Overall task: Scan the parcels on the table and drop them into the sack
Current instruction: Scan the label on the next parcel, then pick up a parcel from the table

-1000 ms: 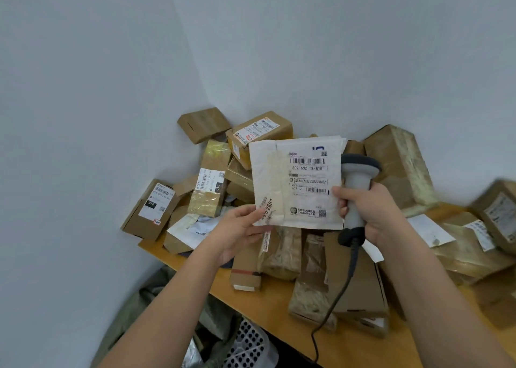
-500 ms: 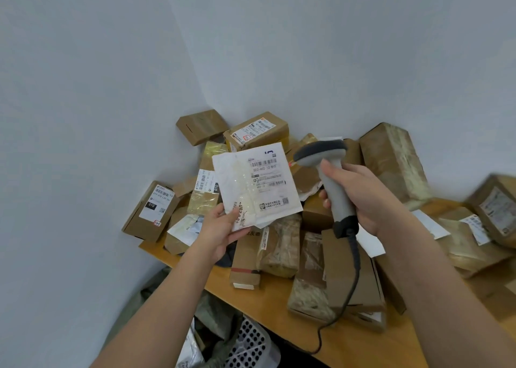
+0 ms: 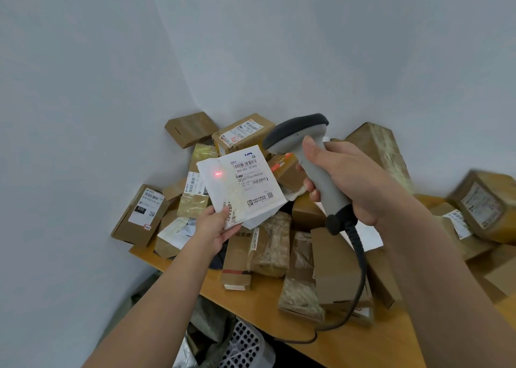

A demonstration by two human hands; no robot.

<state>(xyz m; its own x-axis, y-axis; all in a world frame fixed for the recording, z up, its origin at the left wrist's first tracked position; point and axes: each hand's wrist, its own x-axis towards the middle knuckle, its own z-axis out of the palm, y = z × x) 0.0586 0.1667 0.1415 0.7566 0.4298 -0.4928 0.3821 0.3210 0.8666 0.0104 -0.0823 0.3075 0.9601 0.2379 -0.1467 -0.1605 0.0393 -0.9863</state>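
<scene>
Head view: the left hand (image 3: 213, 228) pinches a white mailer (image 3: 240, 186) by its lower corner, held above the bench (image 3: 251, 306) at its 10 o'clock end. The right hand (image 3: 346, 183) grips a scanner (image 3: 310, 158); its red dot (image 3: 217, 174) lies left of the barcode. Parcels (image 3: 279, 245) heap on the bench. At 6 o'clock, below the bench edge, sit a sack (image 3: 206, 320) and a perforated basket (image 3: 245, 345); contents unclear.
</scene>
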